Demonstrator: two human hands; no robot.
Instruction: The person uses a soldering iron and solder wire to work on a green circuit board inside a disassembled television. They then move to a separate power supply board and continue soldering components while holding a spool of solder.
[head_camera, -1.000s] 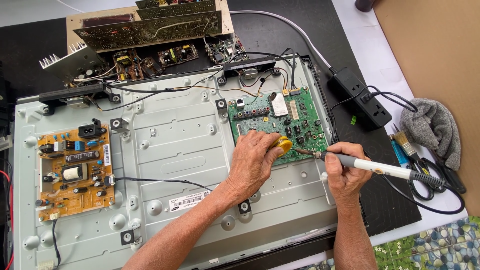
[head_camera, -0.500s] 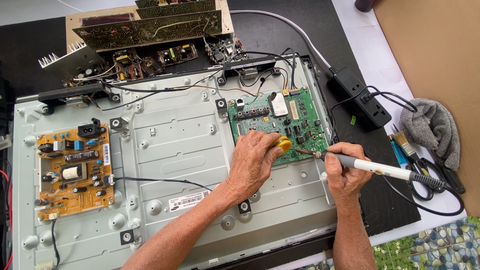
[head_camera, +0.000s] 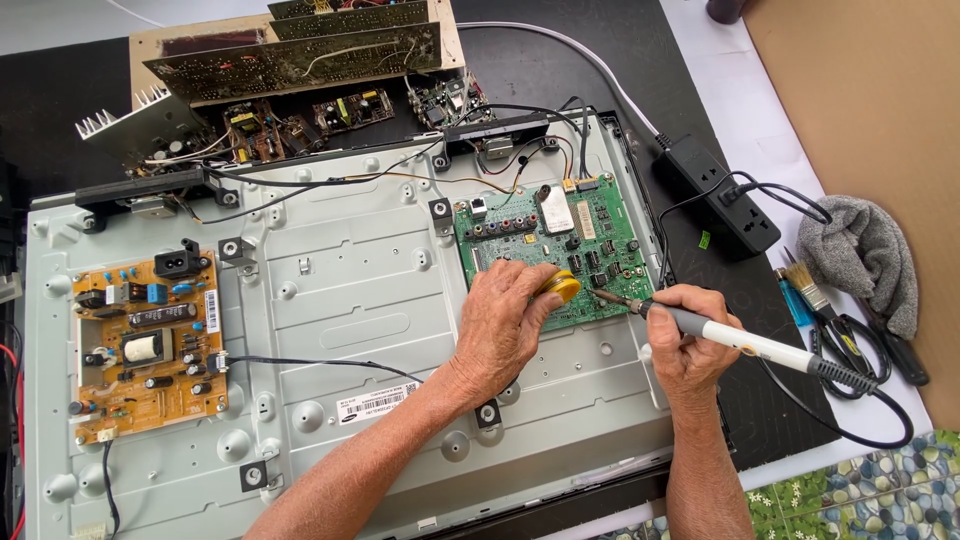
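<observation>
My right hand (head_camera: 690, 335) grips a grey-and-white soldering iron (head_camera: 740, 343), its tip touching the lower right part of a green circuit board (head_camera: 590, 235). My left hand (head_camera: 500, 325) rests on the same board's lower edge, fingers closed around a small round yellow tin (head_camera: 562, 286). The green board is screwed onto the grey metal back panel (head_camera: 350, 300) of an opened flat television lying on the table.
An orange power board (head_camera: 145, 345) sits on the panel's left. Bare circuit boards (head_camera: 290, 70) lie behind the panel. A black power strip (head_camera: 715, 195), grey cloth (head_camera: 865, 255), small brush (head_camera: 800, 280) and black-handled scissors (head_camera: 850, 345) lie to the right, by brown cardboard (head_camera: 860, 90).
</observation>
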